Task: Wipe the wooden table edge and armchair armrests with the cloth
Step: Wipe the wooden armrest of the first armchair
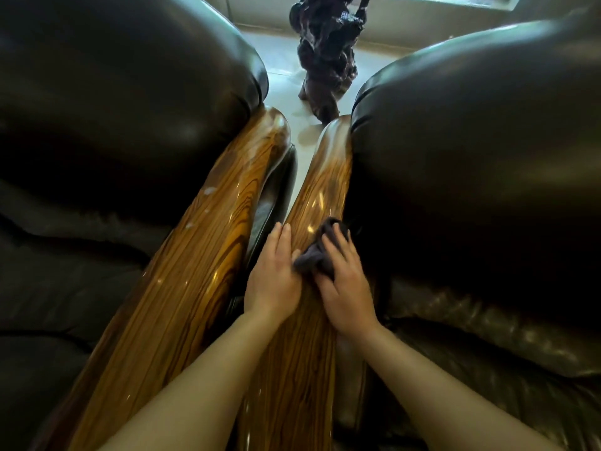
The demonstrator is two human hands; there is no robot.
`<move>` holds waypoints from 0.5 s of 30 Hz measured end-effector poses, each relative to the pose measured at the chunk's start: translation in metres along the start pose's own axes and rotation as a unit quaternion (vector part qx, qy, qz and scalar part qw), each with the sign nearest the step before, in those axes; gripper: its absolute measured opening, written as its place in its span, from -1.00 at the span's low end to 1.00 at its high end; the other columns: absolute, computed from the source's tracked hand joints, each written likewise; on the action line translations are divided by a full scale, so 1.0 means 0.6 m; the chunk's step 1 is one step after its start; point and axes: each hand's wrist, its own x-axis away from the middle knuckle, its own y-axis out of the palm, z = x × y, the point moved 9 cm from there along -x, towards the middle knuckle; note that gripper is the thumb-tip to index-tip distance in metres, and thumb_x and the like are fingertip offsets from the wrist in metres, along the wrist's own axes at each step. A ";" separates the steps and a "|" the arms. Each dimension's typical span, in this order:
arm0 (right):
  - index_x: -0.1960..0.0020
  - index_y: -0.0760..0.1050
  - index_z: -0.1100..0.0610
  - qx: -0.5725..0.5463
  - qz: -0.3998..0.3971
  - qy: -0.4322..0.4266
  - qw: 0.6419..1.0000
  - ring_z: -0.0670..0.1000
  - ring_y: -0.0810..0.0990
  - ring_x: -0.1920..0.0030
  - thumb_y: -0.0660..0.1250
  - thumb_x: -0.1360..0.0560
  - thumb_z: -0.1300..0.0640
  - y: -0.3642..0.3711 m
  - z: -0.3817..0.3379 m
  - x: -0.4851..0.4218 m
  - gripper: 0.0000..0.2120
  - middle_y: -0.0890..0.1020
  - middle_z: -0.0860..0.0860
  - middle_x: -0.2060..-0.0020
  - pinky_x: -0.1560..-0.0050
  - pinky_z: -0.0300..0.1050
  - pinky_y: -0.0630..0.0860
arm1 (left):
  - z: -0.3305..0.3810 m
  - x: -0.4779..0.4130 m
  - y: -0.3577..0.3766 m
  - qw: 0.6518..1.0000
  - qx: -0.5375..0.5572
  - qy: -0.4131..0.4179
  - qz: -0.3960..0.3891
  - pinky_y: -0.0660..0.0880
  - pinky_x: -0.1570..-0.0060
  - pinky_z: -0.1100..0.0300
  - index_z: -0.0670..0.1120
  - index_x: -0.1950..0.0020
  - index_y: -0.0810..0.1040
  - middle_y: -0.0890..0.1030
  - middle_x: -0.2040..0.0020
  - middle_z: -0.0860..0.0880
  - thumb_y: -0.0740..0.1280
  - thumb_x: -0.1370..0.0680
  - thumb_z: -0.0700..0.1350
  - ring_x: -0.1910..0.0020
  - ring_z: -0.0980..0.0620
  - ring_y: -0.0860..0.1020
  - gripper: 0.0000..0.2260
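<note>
Two glossy wooden armrests run side by side away from me. The right armrest belongs to the right armchair, the left armrest to the left one. A crumpled dark grey cloth lies on the right armrest. My right hand presses down on the cloth, fingers spread over it. My left hand rests flat on the same armrest's left side, its thumb touching the cloth's edge. Pale smears show on the left armrest. No table edge is in view.
Dark leather cushions of the left armchair and right armchair flank the armrests. A narrow gap between the chairs shows pale floor. A dark carved wooden stand rises on the floor beyond the gap.
</note>
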 end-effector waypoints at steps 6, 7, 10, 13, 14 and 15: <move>-0.53 0.31 -0.02 0.018 -0.007 0.033 0.999 -0.11 -0.05 -0.60 0.29 -0.61 0.09 -0.041 0.019 -0.092 -0.50 0.19 -0.11 -0.58 -0.58 0.01 -0.02 | -0.004 0.002 0.002 1.000 0.004 0.002 0.018 0.20 -0.43 0.12 0.04 -0.57 0.10 0.15 -0.58 0.06 0.02 -0.66 0.07 -0.52 0.12 0.14 -0.53; -0.51 0.35 -0.03 0.045 -0.035 -0.012 0.998 -0.11 -0.06 -0.60 0.31 -0.59 0.12 -0.038 0.006 -0.079 -0.50 0.21 -0.11 -0.57 -0.58 -0.03 -0.01 | -0.002 0.005 -0.003 1.000 0.018 0.007 0.022 0.19 -0.42 0.16 0.03 -0.56 0.14 0.19 -0.57 0.06 0.03 -0.66 0.04 -0.51 0.15 0.16 -0.55; -0.45 0.44 0.04 0.105 -0.138 -0.155 0.973 -0.03 0.02 -0.61 0.36 -0.50 0.15 -0.029 -0.022 0.012 -0.49 0.29 -0.09 -0.55 -0.57 -0.05 0.01 | 0.001 0.012 -0.019 0.998 0.057 0.015 0.038 0.16 -0.37 0.36 -0.02 -0.50 0.32 0.31 -0.52 0.05 0.02 -0.65 -0.01 -0.45 0.24 0.21 -0.58; -0.45 0.42 0.03 0.140 -0.240 -0.256 0.926 0.04 0.05 -0.61 0.35 -0.49 0.08 -0.015 -0.026 0.076 -0.47 0.28 -0.10 -0.56 -0.58 0.05 -0.03 | 0.001 0.014 -0.028 0.996 0.078 0.008 0.046 0.12 -0.28 0.53 -0.06 -0.45 0.39 0.37 -0.49 0.05 0.02 -0.62 -0.03 -0.41 0.28 0.25 -0.57; -0.45 0.42 0.03 0.155 -0.243 -0.273 0.918 0.03 0.06 -0.61 0.34 -0.48 0.06 -0.018 -0.026 0.066 -0.47 0.29 -0.08 -0.55 -0.58 0.09 -0.04 | 0.001 0.013 -0.028 0.996 0.080 0.006 0.043 0.12 -0.27 0.54 -0.06 -0.45 0.39 0.36 -0.48 0.05 0.02 -0.62 -0.03 -0.41 0.29 0.25 -0.57; -0.45 0.42 0.03 0.167 -0.233 -0.269 0.920 0.02 0.06 -0.61 0.32 -0.48 0.04 -0.023 -0.022 0.044 -0.47 0.30 -0.07 -0.55 -0.58 0.10 -0.04 | 0.002 0.014 -0.026 0.996 0.081 0.006 0.038 0.12 -0.28 0.53 -0.05 -0.46 0.38 0.36 -0.49 0.05 0.01 -0.62 -0.02 -0.41 0.30 0.24 -0.57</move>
